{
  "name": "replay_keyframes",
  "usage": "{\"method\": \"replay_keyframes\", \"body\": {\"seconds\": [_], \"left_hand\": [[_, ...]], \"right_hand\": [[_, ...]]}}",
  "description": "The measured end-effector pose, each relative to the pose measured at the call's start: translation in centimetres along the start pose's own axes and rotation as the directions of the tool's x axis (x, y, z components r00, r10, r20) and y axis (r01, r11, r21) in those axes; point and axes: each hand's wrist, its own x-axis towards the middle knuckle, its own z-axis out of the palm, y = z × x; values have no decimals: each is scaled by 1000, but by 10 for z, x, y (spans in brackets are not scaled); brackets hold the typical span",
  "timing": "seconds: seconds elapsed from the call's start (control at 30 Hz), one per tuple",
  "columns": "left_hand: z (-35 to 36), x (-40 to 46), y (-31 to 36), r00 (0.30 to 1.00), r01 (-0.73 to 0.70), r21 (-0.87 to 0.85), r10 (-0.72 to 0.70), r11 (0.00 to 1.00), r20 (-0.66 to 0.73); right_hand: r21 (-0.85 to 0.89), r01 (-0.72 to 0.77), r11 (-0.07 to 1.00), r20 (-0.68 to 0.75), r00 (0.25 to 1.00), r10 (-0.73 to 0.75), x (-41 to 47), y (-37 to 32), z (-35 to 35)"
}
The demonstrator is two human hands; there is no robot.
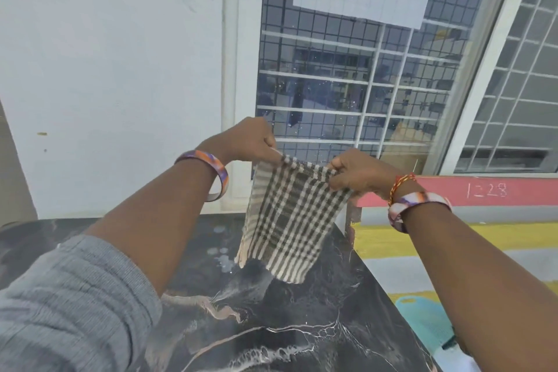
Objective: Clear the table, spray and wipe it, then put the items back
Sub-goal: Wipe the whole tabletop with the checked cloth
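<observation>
A checked cloth (287, 220) in dark green and cream hangs in the air above the black marble-patterned table (271, 326). My left hand (250, 139) pinches its upper left corner and my right hand (359, 172) pinches its upper right corner, so the cloth is stretched between them. Its lower edge hangs just above the tabletop. Wet droplets and small puddles (222, 254) lie on the table beside the cloth's left side.
A white wall stands behind the table on the left and a barred window (347, 84) with a paper sheet marked 17 on the right. A teal basket-like object (422, 320) sits on the floor right of the table, by pink and yellow floor stripes.
</observation>
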Motion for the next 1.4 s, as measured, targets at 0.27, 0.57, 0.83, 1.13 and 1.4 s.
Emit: {"method": "replay_keyframes", "body": {"seconds": [0.27,0.57,0.83,1.13,1.4], "left_hand": [[4,-11,-6,999,33,-36,-34,999,-37],[22,-4,-19,971,-73,-249,11,966,-241],[83,30,-34,987,51,-274,-91,960,-135],[109,51,-35,982,35,-645,-146,763,-119],[202,-16,-61,694,518,-536,38,667,719]], "right_hand": [[-234,151,960,-271,939,-214,7,-2,6],[-135,124,983,-501,848,-176,12,18,10],[89,-23,996,-416,908,58,44,71,41],[529,139,837,-388,917,93,67,111,40],[340,-332,880,467,872,148,14,178,89]]}}
